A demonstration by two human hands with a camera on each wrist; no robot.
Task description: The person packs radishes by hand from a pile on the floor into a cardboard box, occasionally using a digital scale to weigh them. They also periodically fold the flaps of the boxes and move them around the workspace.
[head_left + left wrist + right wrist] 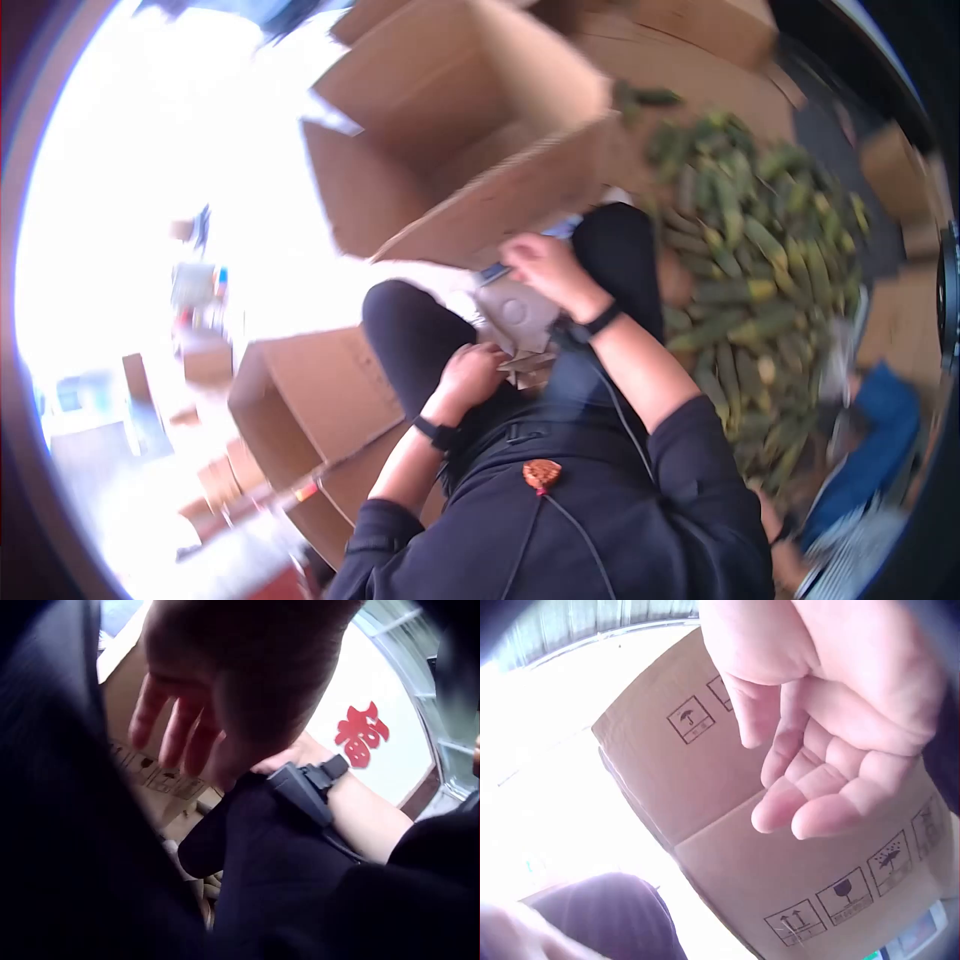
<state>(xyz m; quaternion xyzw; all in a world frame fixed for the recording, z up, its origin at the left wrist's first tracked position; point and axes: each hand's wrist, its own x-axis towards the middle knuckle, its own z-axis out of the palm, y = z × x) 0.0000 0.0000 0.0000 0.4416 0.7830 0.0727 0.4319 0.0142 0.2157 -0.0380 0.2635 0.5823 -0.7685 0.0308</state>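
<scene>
My right hand (548, 270) is just in front of the large open cardboard box (530, 195), its fingers bent loosely with nothing between them. In the right wrist view those fingers (810, 817) overlap the box side, which carries printed umbrella, glass and arrow marks. My left hand (472, 376) is by the inner side of my left knee; the left wrist view shows its fingers (180, 735) hanging relaxed, holding nothing. Between my legs lies a pale piece with a round mark (514, 308), with torn-looking cardboard (528, 368) below it.
A broad heap of green and yellowish cucumbers (765, 250) covers the floor on my right. More open cardboard boxes (335, 390) stand on my left. At lower right, another person's arm (780, 545) shows beside blue cloth (868, 450). The left background is overexposed.
</scene>
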